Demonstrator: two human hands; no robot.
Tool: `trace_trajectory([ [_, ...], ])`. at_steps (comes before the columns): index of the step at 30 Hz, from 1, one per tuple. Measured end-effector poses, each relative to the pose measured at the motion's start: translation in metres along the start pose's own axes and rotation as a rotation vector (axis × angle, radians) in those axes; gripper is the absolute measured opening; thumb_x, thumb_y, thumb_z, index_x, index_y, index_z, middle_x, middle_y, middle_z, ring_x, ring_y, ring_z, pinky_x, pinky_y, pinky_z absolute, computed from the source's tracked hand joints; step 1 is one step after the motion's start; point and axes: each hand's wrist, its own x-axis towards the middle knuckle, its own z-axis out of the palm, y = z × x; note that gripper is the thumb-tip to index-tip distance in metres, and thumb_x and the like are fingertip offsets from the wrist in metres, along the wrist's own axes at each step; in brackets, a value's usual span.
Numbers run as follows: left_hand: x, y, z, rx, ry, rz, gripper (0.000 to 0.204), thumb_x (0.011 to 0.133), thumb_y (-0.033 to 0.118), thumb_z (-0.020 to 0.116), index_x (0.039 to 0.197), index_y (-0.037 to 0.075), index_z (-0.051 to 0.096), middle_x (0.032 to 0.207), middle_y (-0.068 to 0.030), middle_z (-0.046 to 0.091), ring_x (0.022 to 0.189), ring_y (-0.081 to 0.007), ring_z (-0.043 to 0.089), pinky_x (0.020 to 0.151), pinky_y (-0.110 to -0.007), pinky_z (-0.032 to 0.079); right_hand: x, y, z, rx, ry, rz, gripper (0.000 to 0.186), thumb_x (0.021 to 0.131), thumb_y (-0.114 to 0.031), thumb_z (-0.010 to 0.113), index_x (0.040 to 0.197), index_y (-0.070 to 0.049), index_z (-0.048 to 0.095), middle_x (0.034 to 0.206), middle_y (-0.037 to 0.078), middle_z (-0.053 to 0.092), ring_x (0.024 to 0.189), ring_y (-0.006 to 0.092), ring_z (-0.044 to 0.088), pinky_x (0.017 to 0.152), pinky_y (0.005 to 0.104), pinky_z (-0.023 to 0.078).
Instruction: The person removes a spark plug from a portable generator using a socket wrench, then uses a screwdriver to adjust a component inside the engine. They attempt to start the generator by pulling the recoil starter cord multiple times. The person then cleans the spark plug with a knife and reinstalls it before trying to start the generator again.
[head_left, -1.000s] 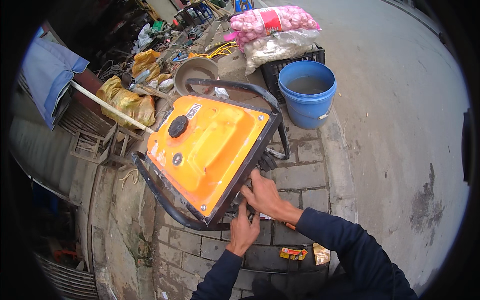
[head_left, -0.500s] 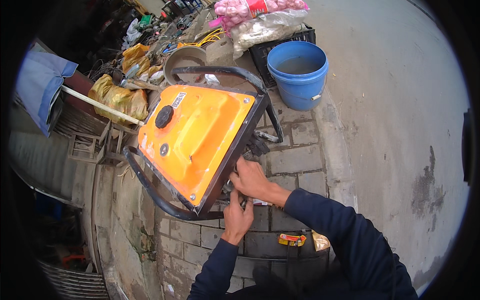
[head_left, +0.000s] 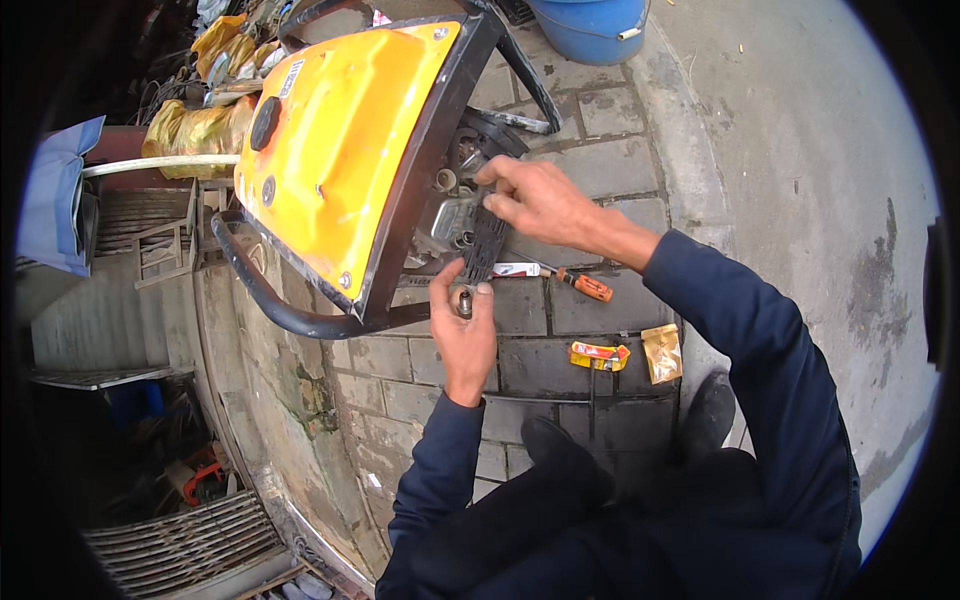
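Note:
A yellow-topped engine machine point(head_left: 355, 125) with a black tubular frame stands tilted in front of me, its near side showing bare engine parts point(head_left: 450, 205). My left hand point(head_left: 463, 335) is below those parts, thumb and fingers pinching a small cylindrical metal part point(head_left: 464, 304). Beside the engine, my right hand point(head_left: 550, 205) has its fingers curled, thumb and index tips close to a dark ribbed cover point(head_left: 488, 240). Whether anything small sits between those fingertips I cannot make out. A black cap point(head_left: 265, 122) is on the yellow top.
On the paving lie an orange-handled screwdriver point(head_left: 590, 287), a red-and-white tube or packet point(head_left: 517, 269), a yellow-red package point(head_left: 600, 355) and a gold packet point(head_left: 662, 353). A blue bucket point(head_left: 590, 30) stands beyond. To the left are yellow bags point(head_left: 195, 135) and a metal grille point(head_left: 190, 545).
My view has shifted downward and back. The right hand has drawn away from the left, and the left has come off the engine holding a small metal part. The screwdriver now shows.

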Motion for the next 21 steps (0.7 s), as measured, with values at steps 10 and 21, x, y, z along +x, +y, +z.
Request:
trace_trajectory([
  [10,-0.065,-0.148,0.006,0.582,-0.293,-0.086,0.021,0.096,0.016,0.068,0.111,0.001,0.067,0.091,-0.0149,0.069,0.081,-0.0255,0.067,0.078,-0.036,0.053,-0.143,0.099,0.040,-0.685,-0.329,0.292,0.032,0.087,-0.020,0.070,0.107,0.002,0.060,0.108,0.023,0.066,0.102,0.0413,0.069,0.082,0.0500,0.057],
  [21,-0.074,-0.166,0.017,0.875,-0.280,0.234,0.026,0.086,0.011,0.073,0.109,0.002,0.067,0.096,-0.0192,0.063,0.097,-0.0409,0.061,0.086,-0.048,0.050,-0.126,0.070,0.044,-0.375,-0.421,0.791,0.047,0.089,-0.032,0.063,0.118,0.005,0.066,0.094,0.022,0.072,0.094,0.0360,0.073,0.084,0.0501,0.056],
])
